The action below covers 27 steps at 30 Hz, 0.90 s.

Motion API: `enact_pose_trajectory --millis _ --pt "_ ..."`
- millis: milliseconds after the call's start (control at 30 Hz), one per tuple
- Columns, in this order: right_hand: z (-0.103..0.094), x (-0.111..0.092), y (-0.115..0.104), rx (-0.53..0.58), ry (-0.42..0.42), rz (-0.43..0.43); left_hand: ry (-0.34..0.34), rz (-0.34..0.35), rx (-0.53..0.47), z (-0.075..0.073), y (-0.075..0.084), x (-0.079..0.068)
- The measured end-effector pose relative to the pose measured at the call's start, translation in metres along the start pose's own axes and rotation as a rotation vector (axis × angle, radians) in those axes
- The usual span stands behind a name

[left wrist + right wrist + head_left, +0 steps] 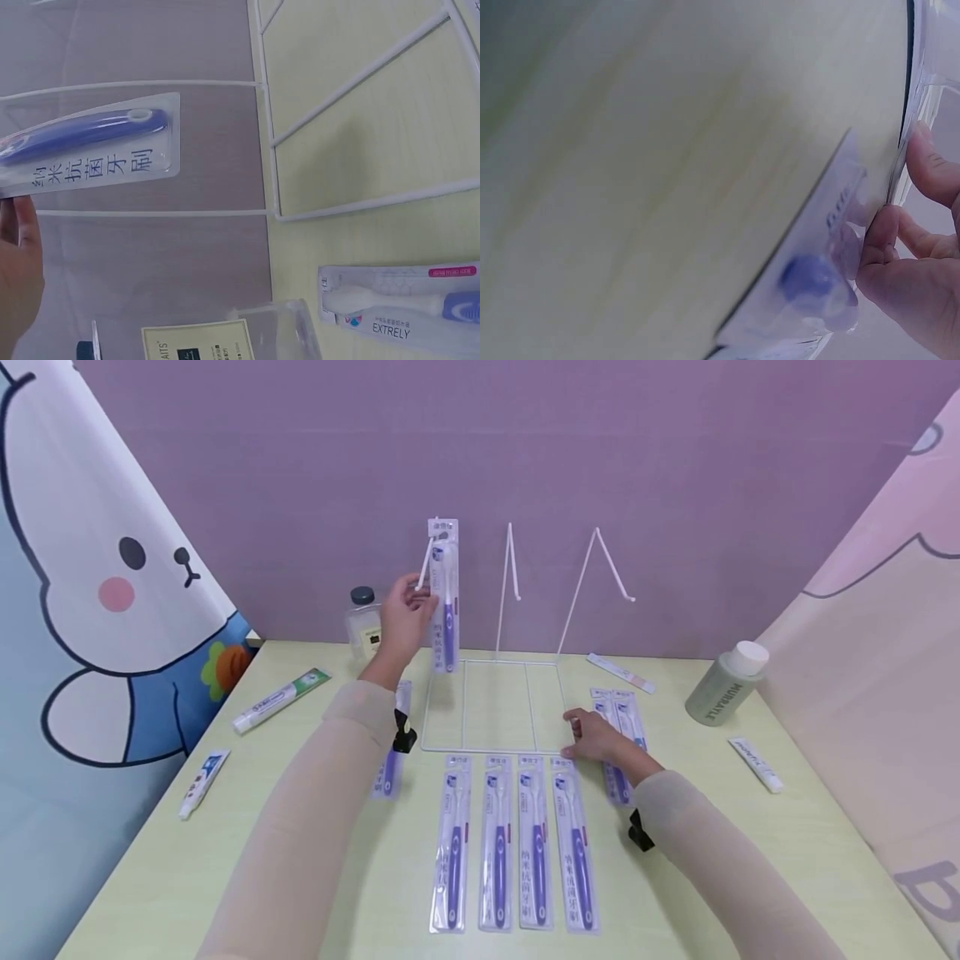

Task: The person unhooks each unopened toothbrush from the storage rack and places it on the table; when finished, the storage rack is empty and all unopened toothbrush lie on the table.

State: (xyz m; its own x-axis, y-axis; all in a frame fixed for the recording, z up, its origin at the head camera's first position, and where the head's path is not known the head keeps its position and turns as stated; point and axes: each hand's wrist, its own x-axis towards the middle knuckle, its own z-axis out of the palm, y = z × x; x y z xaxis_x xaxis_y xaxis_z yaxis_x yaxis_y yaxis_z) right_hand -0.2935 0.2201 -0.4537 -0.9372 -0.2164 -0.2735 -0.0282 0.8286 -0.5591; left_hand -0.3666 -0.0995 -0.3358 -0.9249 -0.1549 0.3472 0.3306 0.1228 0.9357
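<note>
My left hand (405, 618) pinches the edge of a packaged purple-and-white toothbrush (446, 597). This pack is upright, its top overlapping the left hook of a white wire rack (465, 751) in the head view. The left wrist view shows the pack's lower end (94, 146) above the fingers. At the rack's front right corner, my right hand (600, 739) is low over the table, thumb and forefinger apart. Several more toothbrush packs (452, 843) lie in a row before the rack. Two packs (628, 718) lie under and beside the right hand, and another (387, 772) is partly hidden behind the left forearm.
On the left are two toothpaste tubes (281, 700) and a clear bottle with a dark cap (363, 618). A green-grey bottle with a white cap (726, 685), a small tube (756, 766) and a slim white box (621, 673) are on the right. The rack's middle and right hooks (597, 533) hold nothing.
</note>
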Motion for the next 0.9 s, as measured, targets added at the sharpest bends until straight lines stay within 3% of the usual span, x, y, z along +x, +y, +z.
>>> enact_pose_trajectory --millis 167,333,600,733,900 --pt "0.002 0.000 0.000 0.009 -0.007 0.012 -0.100 -0.028 -0.002 -0.001 -0.001 -0.010" --pt "0.001 -0.001 -0.002 0.006 0.000 0.012 -0.176 -0.106 0.030 -0.015 -0.010 -0.028" --pt "0.000 -0.005 -0.006 0.003 -0.005 0.010 -0.221 -0.227 0.093 -0.067 -0.042 -0.056" --pt "-0.002 -0.007 -0.005 0.005 -0.006 -0.016 -0.219 -0.321 0.110 -0.095 -0.055 -0.068" --pt "-0.004 -0.008 -0.002 0.001 0.003 -0.016 -0.248 -0.440 0.135 -0.120 -0.071 -0.081"
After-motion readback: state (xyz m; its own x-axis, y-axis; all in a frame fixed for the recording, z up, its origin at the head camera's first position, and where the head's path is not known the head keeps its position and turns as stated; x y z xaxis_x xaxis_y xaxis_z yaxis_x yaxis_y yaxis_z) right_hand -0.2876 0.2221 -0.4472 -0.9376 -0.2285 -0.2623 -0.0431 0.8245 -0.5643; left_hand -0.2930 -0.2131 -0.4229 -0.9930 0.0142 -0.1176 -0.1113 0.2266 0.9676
